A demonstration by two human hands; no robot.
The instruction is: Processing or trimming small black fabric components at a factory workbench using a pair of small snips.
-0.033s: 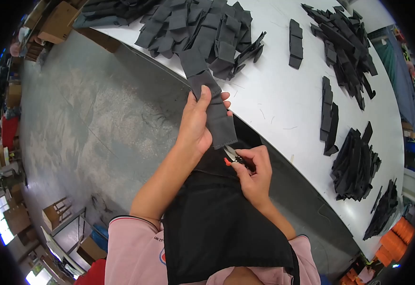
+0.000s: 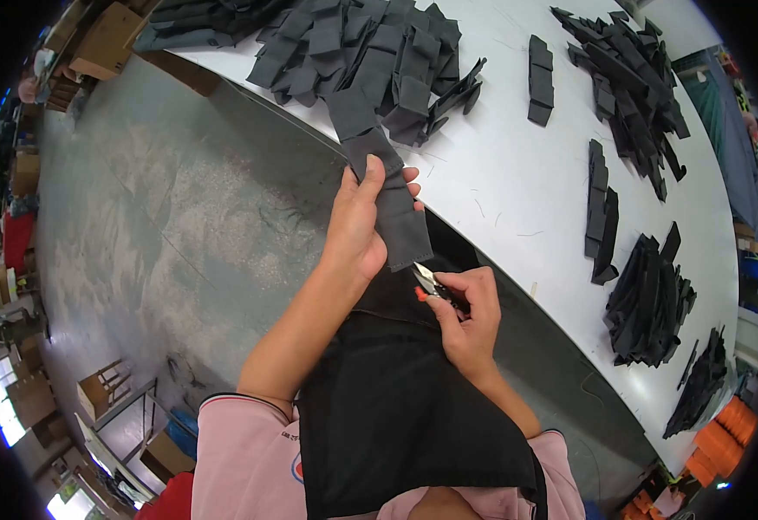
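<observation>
My left hand (image 2: 360, 217) grips a long dark grey fabric strip (image 2: 405, 227), thumb on top and fingers wrapped under its far side. The strip shows stitched, overlapping sections, and its upper part reaches the pile on the table. Closed in my right hand (image 2: 470, 316) is a pair of thread snips (image 2: 427, 279) with silver blades and an orange-red part. The blade tips sit just below the strip's stitched lower end; whether they touch it I cannot tell.
A white table (image 2: 500, 173) runs diagonally to my right, with loose threads on it. A large heap of grey strips (image 2: 353, 52) lies at its far left. More strip bundles (image 2: 647, 299) lie along the right side. Cardboard boxes (image 2: 106, 39) stand far left.
My right hand with the snips has shifted very slightly to the right. The left hand and the fabric strip look almost unmoved.
</observation>
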